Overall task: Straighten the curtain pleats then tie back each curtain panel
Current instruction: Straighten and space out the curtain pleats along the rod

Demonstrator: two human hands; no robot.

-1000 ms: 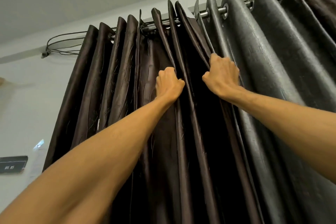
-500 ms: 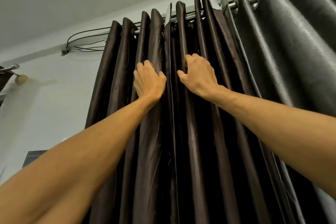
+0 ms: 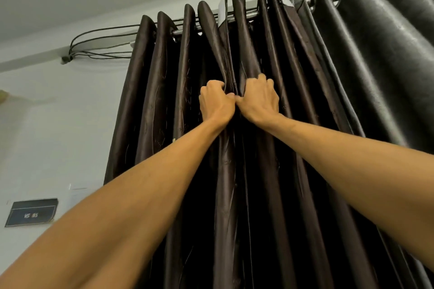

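Brown curtain panel [image 3: 162, 101] hangs from the rod [image 3: 249, 14], bunched toward the rod's left end, high up; both arms are stretched to reach it. Left hand [image 3: 217, 103] and right hand [image 3: 258, 101] sit side by side on it a little below the rod, thumbs touching. Each hand's fingers are curled into the cloth, each gripping one of two neighbouring pleats [image 3: 244, 49]. The fingertips are hidden behind the folds, so I can't tell how deep the grip goes.

Why held so, my read: taking two adjacent folds close under the heading lets you even out the spacing there, then run the crease down from the top. So this is the straightening step. No tieback in view, tying not started.

Edges and room:
- Left: the panel's outer fold ends against bare wall [image 3: 58, 124]. Cables [image 3: 101, 40] run along the wall to the rod end, near that fold, so there's a snag risk if cloth gets pushed further left.
- Right: grey panel [image 3: 375, 54] hangs just beside it on the same rod, and the folds appear to touch. Little sideways slack there.
- Down: the pleats run unobstructed to the frame's bottom edge, which looks like the easy direction.
- Dark plaque [image 3: 30, 212] sits low on the wall, well apart.
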